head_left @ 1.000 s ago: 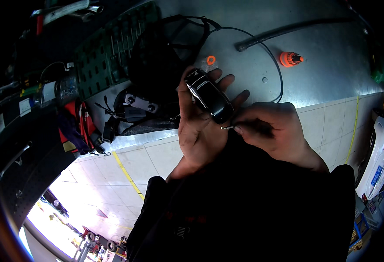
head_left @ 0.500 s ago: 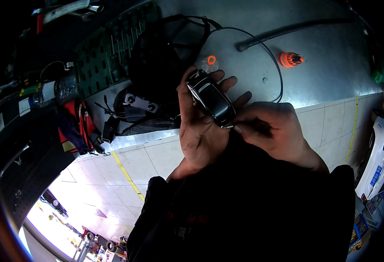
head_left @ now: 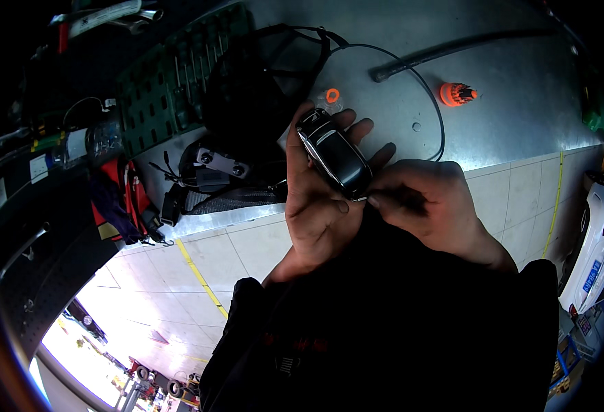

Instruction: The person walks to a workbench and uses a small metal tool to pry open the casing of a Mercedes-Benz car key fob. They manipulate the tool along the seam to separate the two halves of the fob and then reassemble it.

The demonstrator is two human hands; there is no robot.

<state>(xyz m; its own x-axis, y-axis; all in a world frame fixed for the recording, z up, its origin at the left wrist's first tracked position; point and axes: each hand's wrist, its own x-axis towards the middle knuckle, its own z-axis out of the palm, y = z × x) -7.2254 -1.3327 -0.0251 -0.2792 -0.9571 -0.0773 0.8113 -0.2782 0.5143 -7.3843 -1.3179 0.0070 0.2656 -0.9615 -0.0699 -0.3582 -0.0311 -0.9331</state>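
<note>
The left hand (head_left: 319,223) was turned palm up and cradled a glossy black fob-like case (head_left: 336,156) with silver trim, its thumb along the left side and its fingers curled, a little apart, round the right. The right hand (head_left: 426,202) was pinching a thin metal piece (head_left: 361,199) between thumb and forefinger at the lower end of the case. Whether the metal touched the case or stood just beside it was too small to tell.

In the view the case sat in the palm just over the near edge of the worktop (head_left: 501,130), tilted with its lower end toward the right hand. Good work here seemed to call for a steady left palm, since any roll of the smooth case would have thrown the fine contact off. A short pinch close to the metal's tip, with light, straight pressure, looked safer than a sideways push that could have scratched the trim. Keeping both hands farther in from the near edge would have guarded against a drop to the floor. The orange bit holder (head_left: 459,94) stood toward the worktop's right end, well apart from the hands, while a small orange ring (head_left: 332,95) lay just beyond the left fingertips.
</note>
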